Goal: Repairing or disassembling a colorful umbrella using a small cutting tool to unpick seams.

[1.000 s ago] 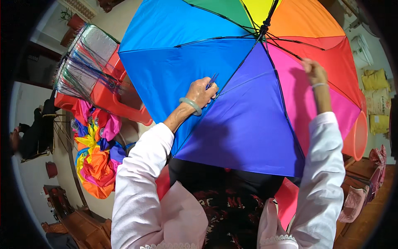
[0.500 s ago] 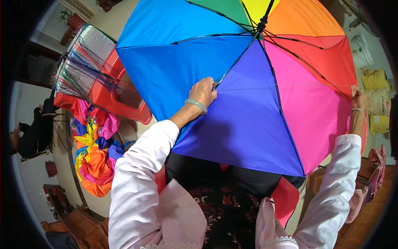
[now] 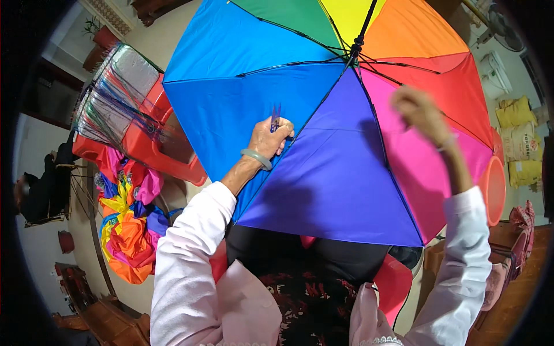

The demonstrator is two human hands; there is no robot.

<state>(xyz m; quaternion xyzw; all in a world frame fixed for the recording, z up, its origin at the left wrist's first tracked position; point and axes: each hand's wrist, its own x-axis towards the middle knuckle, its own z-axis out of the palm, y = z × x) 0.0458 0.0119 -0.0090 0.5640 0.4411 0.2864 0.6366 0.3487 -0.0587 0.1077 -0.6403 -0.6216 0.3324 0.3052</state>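
Note:
A multicoloured umbrella (image 3: 231,98) lies spread open over my lap, its inside facing up and its dark shaft (image 3: 365,26) at the top. My left hand (image 3: 269,138), with a pale bangle at the wrist, is closed at the edge of the blue panel. Small purple snips (image 3: 276,119) stick up out of it, two points away from me. Its fingertips touch the rib (image 3: 325,97) between the blue and purple panels. Above the pink panel, my right hand (image 3: 418,115) is smeared by motion, so its fingers are unclear. A faint thread line crosses the purple panel.
At left, a red plastic stool (image 3: 130,135) bears a pale block hung with many coloured threads. Beside it lies a heap of bunched colourful umbrella fabric (image 3: 130,236). An orange-red basin (image 3: 494,190) and yellow sacks (image 3: 516,141) stand at right.
My right hand has come from the far right edge back leftward over the pink panel. My left hand has slid slightly down the rib, and the purple snips now show. The umbrella has shifted slightly.

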